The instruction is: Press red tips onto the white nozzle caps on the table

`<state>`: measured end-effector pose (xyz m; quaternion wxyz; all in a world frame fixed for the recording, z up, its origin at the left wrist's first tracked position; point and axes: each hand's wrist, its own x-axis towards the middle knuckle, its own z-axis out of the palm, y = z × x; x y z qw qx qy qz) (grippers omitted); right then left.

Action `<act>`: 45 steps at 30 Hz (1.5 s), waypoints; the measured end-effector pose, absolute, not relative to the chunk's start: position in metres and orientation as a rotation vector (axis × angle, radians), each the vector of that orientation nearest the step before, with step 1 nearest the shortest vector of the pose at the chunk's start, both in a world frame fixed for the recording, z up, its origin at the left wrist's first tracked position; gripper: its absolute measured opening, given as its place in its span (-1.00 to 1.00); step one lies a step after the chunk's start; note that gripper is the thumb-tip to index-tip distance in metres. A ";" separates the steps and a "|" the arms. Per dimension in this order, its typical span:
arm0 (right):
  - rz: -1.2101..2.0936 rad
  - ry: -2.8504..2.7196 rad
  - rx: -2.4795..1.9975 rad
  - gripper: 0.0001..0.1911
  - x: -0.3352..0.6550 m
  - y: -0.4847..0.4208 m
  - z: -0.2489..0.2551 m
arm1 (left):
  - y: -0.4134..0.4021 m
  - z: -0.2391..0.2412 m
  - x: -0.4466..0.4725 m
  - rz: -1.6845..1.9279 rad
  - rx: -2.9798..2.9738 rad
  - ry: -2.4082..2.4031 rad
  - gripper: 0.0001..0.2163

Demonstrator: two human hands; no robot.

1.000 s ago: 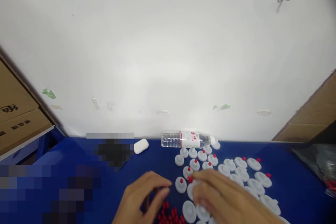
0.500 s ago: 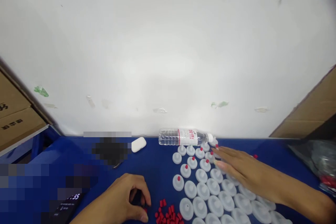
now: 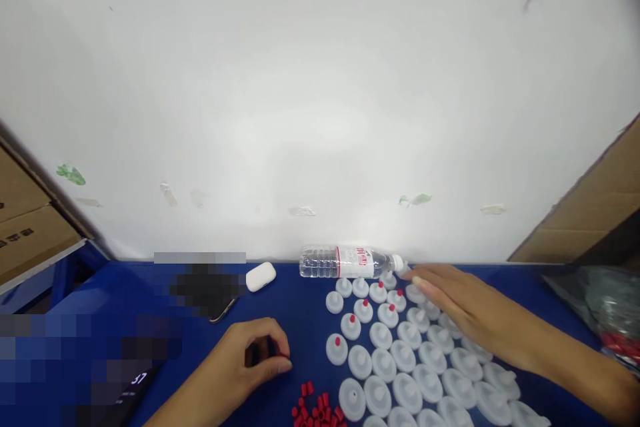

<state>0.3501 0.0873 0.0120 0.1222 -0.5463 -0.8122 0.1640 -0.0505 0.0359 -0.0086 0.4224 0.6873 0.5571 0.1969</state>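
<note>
My left hand (image 3: pixel 255 352) is closed in a pinch above the blue table, left of and beyond a heap of small red caps (image 3: pixel 320 410). A bit of red shows between thumb and forefinger. At the far end of several white plastic discs (image 3: pixel 384 365) with raised centre stems is my right hand (image 3: pixel 457 297), its fingers close together by the bottle's neck. Whatever sits between those fingertips is hidden. Some discs at the far left of the group, such as a capped disc (image 3: pixel 337 349), carry a red cap on the stem; the nearer ones are bare.
A clear water bottle (image 3: pixel 320 262) lies against the white wall (image 3: pixel 320 113). A white rounded case (image 3: pixel 261 277) and a dark, partly blurred object (image 3: pixel 203 290) lie left of it. A phone (image 3: pixel 131 390) shows lit digits. Cardboard (image 3: pixel 35 240) and a plastic bag (image 3: pixel 613 317) flank the table.
My left hand has risen from beside the red caps and its fingertips have closed on one. My right hand has shifted slightly farther out, covering a red cap that showed before.
</note>
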 end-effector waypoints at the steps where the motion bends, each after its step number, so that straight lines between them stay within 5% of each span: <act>1: 0.450 -2.335 -1.589 -0.35 0.350 0.090 0.012 | 0.037 -0.009 -0.049 0.539 1.723 1.393 -0.81; 19: 0.499 -2.425 -1.701 -0.13 0.356 0.105 -0.018 | 0.035 -0.013 -0.040 0.718 1.670 1.409 -0.70; 45: 0.061 -2.377 -1.523 -0.45 0.356 0.107 0.004 | 0.030 -0.017 -0.034 1.069 1.593 1.555 -0.65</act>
